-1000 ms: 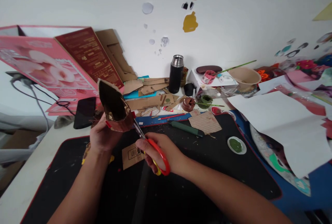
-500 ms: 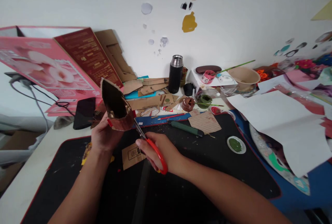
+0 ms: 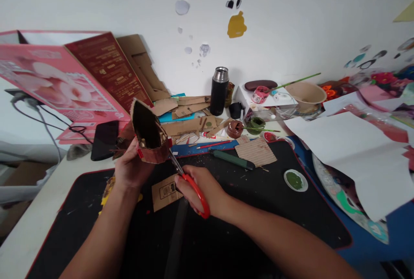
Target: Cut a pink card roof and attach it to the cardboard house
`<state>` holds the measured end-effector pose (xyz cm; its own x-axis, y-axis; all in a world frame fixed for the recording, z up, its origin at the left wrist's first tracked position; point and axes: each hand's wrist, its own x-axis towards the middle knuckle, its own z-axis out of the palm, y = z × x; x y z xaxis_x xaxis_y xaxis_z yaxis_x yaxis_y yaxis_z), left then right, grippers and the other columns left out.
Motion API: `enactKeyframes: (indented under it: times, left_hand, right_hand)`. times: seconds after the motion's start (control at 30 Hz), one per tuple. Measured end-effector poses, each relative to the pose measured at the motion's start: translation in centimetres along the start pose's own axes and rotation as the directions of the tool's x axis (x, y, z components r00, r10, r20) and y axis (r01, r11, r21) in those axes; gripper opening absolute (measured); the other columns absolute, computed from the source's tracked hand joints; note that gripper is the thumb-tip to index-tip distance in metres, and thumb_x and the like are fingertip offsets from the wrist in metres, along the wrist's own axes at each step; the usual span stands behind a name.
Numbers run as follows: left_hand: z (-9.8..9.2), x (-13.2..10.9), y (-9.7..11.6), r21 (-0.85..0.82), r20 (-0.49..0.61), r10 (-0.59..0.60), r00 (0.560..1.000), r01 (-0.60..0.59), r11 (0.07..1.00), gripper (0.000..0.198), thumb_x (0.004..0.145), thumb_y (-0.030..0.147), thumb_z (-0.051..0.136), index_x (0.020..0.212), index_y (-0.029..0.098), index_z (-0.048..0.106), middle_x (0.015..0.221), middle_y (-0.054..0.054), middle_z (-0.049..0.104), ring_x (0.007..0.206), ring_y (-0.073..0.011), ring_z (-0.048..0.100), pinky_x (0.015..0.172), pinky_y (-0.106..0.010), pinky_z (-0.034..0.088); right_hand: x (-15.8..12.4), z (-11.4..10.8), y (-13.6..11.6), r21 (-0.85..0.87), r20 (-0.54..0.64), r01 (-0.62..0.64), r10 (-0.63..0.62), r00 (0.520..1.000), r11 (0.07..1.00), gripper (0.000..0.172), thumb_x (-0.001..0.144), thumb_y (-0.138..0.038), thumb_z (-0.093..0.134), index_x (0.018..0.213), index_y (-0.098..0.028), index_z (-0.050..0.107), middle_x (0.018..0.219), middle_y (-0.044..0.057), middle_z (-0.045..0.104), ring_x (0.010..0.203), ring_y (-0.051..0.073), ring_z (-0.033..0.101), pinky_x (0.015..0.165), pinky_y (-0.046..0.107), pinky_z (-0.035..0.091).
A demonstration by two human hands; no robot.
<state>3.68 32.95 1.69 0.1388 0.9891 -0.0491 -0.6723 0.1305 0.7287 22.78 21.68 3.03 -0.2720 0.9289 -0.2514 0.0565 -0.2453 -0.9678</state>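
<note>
A small cardboard house shape, hollow and painted reddish brown with red patches at its sides, is held up by my left hand. Its peaked edge points up and the dark inside faces me. My right hand is closed round the red handles of a pair of scissors. The metal blades reach up to the lower right edge of the cardboard house, near a red patch; whether they are cutting into it I cannot tell. Under the hands a printed piece of brown cardboard lies on the black mat.
Past the mat stand a black flask, brown paint jar and green paint jar. A green cutter, corrugated cardboard and green paint lid lie on the mat. White paper covers the right; a pink box stands left.
The cardboard house has shifted slightly to the right and tilted a little in my left hand. My right thumb has drawn in closer to the scissor handles.
</note>
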Motion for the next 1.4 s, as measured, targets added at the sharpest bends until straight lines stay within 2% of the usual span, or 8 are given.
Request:
enactKeyframes:
  times: [0.27, 0.4, 0.6, 0.77, 1.0, 1.17, 1.27, 1.4]
  left_hand:
    - [0.7, -0.3, 0.1, 0.011, 0.014, -0.03, 0.999, 0.03, 1.0, 0.033, 0.078, 0.025, 0.076, 0.111, 0.024, 0.077, 0.112, -0.009, 0.083, 0.103, -0.0289, 0.078, 0.094, -0.045, 0.065]
    - [0.6, -0.3, 0.2, 0.023, 0.021, -0.023, 1.0, 0.023, 0.999, 0.033, 0.077, 0.025, 0.078, 0.11, 0.024, 0.078, 0.112, -0.008, 0.083, 0.104, -0.0262, 0.078, 0.097, -0.04, 0.063]
    - [0.2, -0.3, 0.4, 0.033, 0.026, -0.016, 1.0, 0.016, 0.999, 0.039, 0.075, 0.027, 0.08, 0.113, 0.023, 0.078, 0.112, -0.008, 0.082, 0.103, -0.0263, 0.077, 0.103, -0.041, 0.06]
    - [0.7, -0.5, 0.5, -0.001, 0.032, -0.041, 0.999, 0.041, 0.999, 0.044, 0.073, 0.024, 0.081, 0.117, 0.023, 0.077, 0.116, -0.009, 0.082, 0.104, -0.0284, 0.077, 0.103, -0.045, 0.06]
    - [0.0, -0.4, 0.2, 0.001, -0.013, -0.022, 1.0, 0.022, 1.0, 0.045, 0.072, 0.026, 0.075, 0.117, 0.021, 0.078, 0.118, -0.012, 0.081, 0.105, -0.0298, 0.077, 0.095, -0.045, 0.064]
    - [-0.1, -0.3, 0.6, 0.003, 0.007, -0.067, 0.998, 0.067, 0.998, 0.048, 0.07, 0.029, 0.074, 0.116, 0.018, 0.078, 0.117, -0.017, 0.08, 0.1, -0.032, 0.077, 0.082, -0.043, 0.067]
    - [0.3, -0.3, 0.8, -0.027, 0.021, -0.061, 0.998, 0.062, 0.998, 0.047, 0.071, 0.027, 0.075, 0.117, 0.023, 0.077, 0.113, -0.014, 0.08, 0.096, -0.03, 0.077, 0.077, -0.04, 0.067]
    - [0.9, -0.4, 0.9, -0.048, -0.046, -0.024, 0.999, 0.021, 0.999, 0.042, 0.076, 0.031, 0.077, 0.118, 0.03, 0.077, 0.113, -0.009, 0.081, 0.097, -0.0301, 0.077, 0.08, -0.042, 0.067]
  right_hand:
    - [0.0, 0.2, -0.1, 0.055, -0.005, 0.003, -0.003, 1.0, 0.998, 0.037, 0.098, -0.05, 0.07, 0.082, -0.023, 0.051, 0.053, -0.009, 0.048, 0.037, 0.009, 0.047, 0.037, 0.019, 0.031]
    - [0.0, 0.4, 0.0, 0.189, 0.068, -0.013, 0.0, 0.998, 0.982, 0.038, 0.096, -0.056, 0.071, 0.087, -0.024, 0.052, 0.049, -0.011, 0.047, 0.034, 0.012, 0.046, 0.032, 0.02, 0.036]
    - [-0.3, 0.0, -0.5, 0.231, 0.146, -0.027, -0.008, 0.989, 0.973, 0.041, 0.094, -0.059, 0.074, 0.092, -0.022, 0.055, 0.056, -0.008, 0.058, 0.04, 0.01, 0.054, 0.037, 0.018, 0.045]
    - [-0.2, -0.2, -0.7, 0.305, 0.202, -0.082, 0.019, 0.979, 0.949, 0.053, 0.087, -0.068, 0.079, 0.097, -0.021, 0.056, 0.062, -0.005, 0.065, 0.052, 0.015, 0.066, 0.049, 0.024, 0.056]
    - [-0.6, -0.6, -1.5, 0.309, 0.267, -0.143, 0.059, 0.962, 0.94, 0.067, 0.067, -0.061, 0.096, 0.103, -0.021, 0.056, 0.08, -0.003, 0.07, 0.065, 0.014, 0.069, 0.059, 0.024, 0.056]
    - [-0.7, -0.4, -2.0, 0.27, 0.327, -0.199, 0.105, 0.939, 0.942, 0.08, 0.058, -0.055, 0.103, 0.114, -0.021, 0.057, 0.081, -0.003, 0.07, 0.064, 0.015, 0.069, 0.058, 0.024, 0.053]
    - [-0.7, -0.1, -2.2, 0.292, 0.356, -0.228, 0.115, 0.927, 0.929, 0.087, 0.054, -0.054, 0.104, 0.119, -0.02, 0.057, 0.081, -0.003, 0.07, 0.065, 0.015, 0.068, 0.058, 0.024, 0.053]
    - [-0.6, 0.1, -2.2, 0.308, 0.392, -0.248, 0.116, 0.913, 0.919, 0.099, 0.051, -0.054, 0.105, 0.13, -0.019, 0.057, 0.081, -0.003, 0.071, 0.065, 0.015, 0.068, 0.06, 0.024, 0.053]
